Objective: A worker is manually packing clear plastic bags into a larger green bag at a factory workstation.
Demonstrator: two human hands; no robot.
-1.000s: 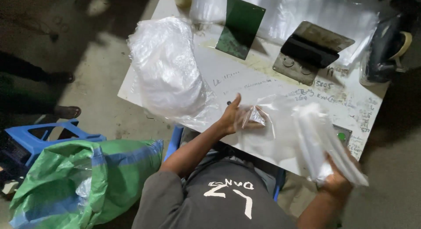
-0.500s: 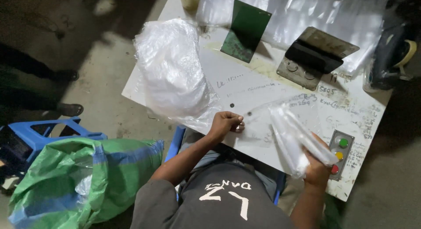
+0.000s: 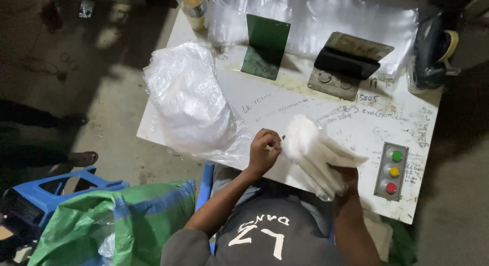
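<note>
My right hand (image 3: 350,175) grips a thick bundle of white and clear plastic bags (image 3: 313,154) above the near edge of the white table (image 3: 316,110); the bundle hides most of that hand. My left hand (image 3: 264,153) rests on the table just left of the bundle. Its fingers are curled shut and the fingertips touch the bundle's left edge. I cannot tell whether they pinch anything. A large clear bag stuffed with more plastic (image 3: 188,103) lies on the table's left end, beside my left hand.
On the table stand a green upright plate (image 3: 265,47), a dark metal press (image 3: 349,64), a grey box with three coloured buttons (image 3: 391,170), a bottle (image 3: 193,6) and a dark tape holder (image 3: 432,49). A green sack (image 3: 112,225), a blue stool (image 3: 56,187) and another person's feet (image 3: 79,158) are on the left.
My right hand has swung the bundle of bags left and down toward my left hand. The left hand has closed and stayed near the table's front edge. The camera has moved closer.
</note>
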